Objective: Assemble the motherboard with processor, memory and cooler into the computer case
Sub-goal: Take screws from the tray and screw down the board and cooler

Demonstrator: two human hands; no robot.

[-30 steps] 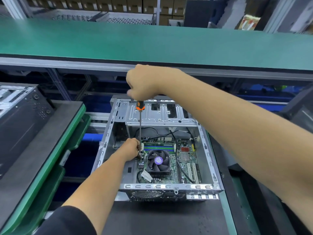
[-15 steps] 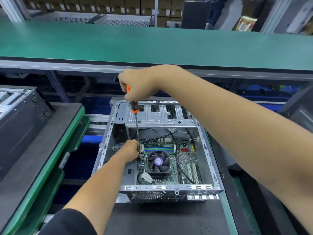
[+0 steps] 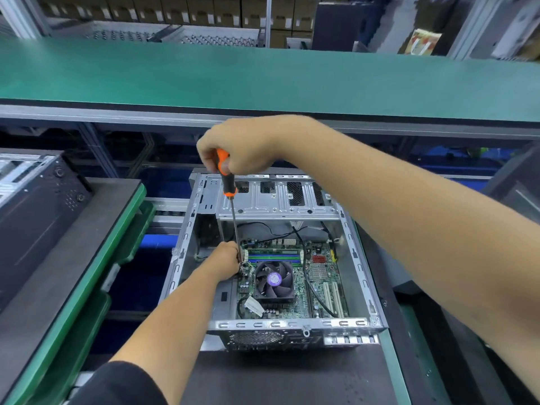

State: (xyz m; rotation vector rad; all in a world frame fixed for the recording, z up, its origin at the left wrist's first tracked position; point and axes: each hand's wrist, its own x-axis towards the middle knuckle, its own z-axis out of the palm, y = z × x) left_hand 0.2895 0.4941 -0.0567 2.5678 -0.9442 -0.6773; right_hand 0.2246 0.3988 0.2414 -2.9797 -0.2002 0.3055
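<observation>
At centre frame, the right hand (image 3: 242, 150) grips an orange-handled screwdriver (image 3: 229, 200) upright, its tip reaching the motherboard (image 3: 292, 276) seated inside the open computer case (image 3: 362, 276); the left hand (image 3: 226, 260) pinches the shaft low, likely steadying it over a screw.

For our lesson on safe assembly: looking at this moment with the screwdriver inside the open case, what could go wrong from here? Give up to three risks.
1. The screwdriver has a long thin shaft, gripped high by the right hand; its tip could slip and gouge the motherboard.
2. The left hand is right at the tip, so a slip might jab the fingers.
3. Black cables run beside the cooler fan; one could snag.
</observation>
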